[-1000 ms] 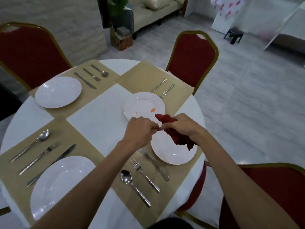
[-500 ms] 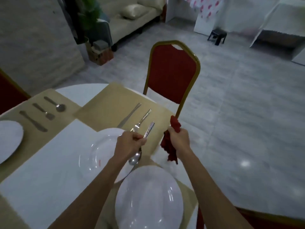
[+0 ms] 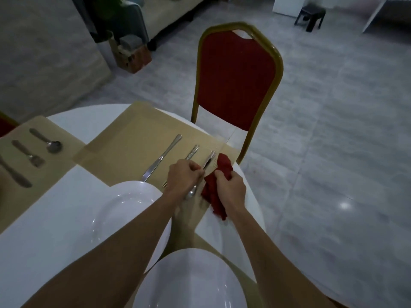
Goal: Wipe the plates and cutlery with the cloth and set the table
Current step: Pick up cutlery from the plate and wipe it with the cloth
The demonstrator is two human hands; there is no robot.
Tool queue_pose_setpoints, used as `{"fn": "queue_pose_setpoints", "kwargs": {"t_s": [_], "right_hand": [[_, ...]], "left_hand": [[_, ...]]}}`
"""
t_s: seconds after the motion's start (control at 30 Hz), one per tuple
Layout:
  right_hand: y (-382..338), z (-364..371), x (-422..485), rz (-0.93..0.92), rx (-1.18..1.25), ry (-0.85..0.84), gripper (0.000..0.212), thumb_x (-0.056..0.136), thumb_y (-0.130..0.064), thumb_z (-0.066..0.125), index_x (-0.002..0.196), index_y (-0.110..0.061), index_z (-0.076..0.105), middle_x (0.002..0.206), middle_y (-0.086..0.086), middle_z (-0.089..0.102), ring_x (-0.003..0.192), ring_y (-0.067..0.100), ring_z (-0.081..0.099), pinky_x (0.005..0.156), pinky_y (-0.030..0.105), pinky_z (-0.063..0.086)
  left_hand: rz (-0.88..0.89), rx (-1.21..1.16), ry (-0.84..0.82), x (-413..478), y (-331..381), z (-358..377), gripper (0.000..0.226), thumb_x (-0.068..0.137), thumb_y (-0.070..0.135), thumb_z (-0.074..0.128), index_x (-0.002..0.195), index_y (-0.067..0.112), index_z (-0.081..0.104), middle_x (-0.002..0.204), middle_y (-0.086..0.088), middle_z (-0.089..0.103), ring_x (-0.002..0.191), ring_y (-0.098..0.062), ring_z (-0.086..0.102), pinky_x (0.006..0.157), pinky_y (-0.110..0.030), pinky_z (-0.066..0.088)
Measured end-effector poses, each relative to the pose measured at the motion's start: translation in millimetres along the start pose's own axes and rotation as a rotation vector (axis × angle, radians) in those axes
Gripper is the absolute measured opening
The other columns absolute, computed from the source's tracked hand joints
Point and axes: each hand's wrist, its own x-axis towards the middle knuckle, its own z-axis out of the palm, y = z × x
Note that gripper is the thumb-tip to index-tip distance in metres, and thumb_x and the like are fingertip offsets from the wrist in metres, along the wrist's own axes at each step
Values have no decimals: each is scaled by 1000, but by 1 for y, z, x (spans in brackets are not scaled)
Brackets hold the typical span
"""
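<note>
- We see left hand (image 3: pixel 184 177) closed around spoon (image 3: pixel 201 174) over the tan placemat (image 3: pixel 133 138).
- Right hand (image 3: pixel 231 187) grips red cloth (image 3: pixel 214 196).
- Knife (image 3: pixel 162 157) and fork (image 3: pixel 191 153) lie just beside, near white plate (image 3: pixel 120 210) on worktop (image 3: pixel 55 230).

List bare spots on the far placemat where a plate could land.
Free: the tan placemat left of the knife, up to its far edge by the chair. Crowded: the right strip, with knife, fork, the left hand gripping a spoon, and the right hand with the red cloth.

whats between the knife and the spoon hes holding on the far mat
A fork lies between the knife and the spoon held in the left hand, seen in the head view.
</note>
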Motion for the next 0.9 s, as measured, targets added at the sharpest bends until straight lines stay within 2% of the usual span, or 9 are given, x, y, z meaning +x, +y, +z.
{"fn": "queue_pose_setpoints", "kwargs": {"t_s": [0.13, 0.23, 0.3, 0.47, 0.8, 0.9], "right_hand": [[1, 8, 2, -6, 17, 79, 23, 100, -35, 57, 110, -17, 68, 85, -3, 69, 79, 11, 67, 65, 20, 50], [0, 7, 2, 1, 15, 73, 25, 101, -35, 57, 113, -16, 69, 88, -3, 69, 77, 7, 64, 59, 15, 42], [2, 7, 3, -9, 19, 74, 24, 101, -33, 57, 112, -15, 69, 85, -4, 67, 74, 6, 63, 56, 15, 40], [2, 10, 3, -9, 18, 91, 19, 101, -32, 57, 104, -16, 68, 79, -7, 64, 71, 7, 62, 56, 14, 40], [-6, 5, -2, 32, 45, 69, 15, 99, -32, 59, 94, -20, 66, 81, -1, 69, 72, 10, 66, 58, 19, 48], [-12, -1, -9, 66, 83, 33, 19, 96, -35, 60, 99, -17, 67, 84, 4, 73, 73, 19, 72, 64, 33, 61]], "left_hand": [[24, 29, 60, 2, -1, 7, 16, 81, 34, 81, 94, 25, 78, 94, 4, 77, 92, -14, 70, 88, -28, 52], [48, 50, 61, -1, -1, 11, 18, 85, 32, 79, 101, 23, 77, 98, 2, 77, 92, -14, 70, 89, -33, 56], [60, 47, 72, -3, 0, 13, 19, 86, 30, 78, 103, 23, 77, 100, 2, 77, 92, -14, 70, 89, -36, 57], [84, 59, 101, -5, 1, 14, 21, 88, 26, 76, 108, 19, 77, 104, -1, 77, 94, -15, 71, 87, -34, 57], [47, 40, 167, -12, 6, 3, 24, 89, 32, 74, 113, 25, 75, 103, 7, 77, 100, -13, 69, 83, -27, 51], [21, -61, 188, -23, 2, -15, 21, 88, 27, 75, 108, 25, 77, 101, 8, 77, 98, -9, 69, 88, -27, 53]]}}
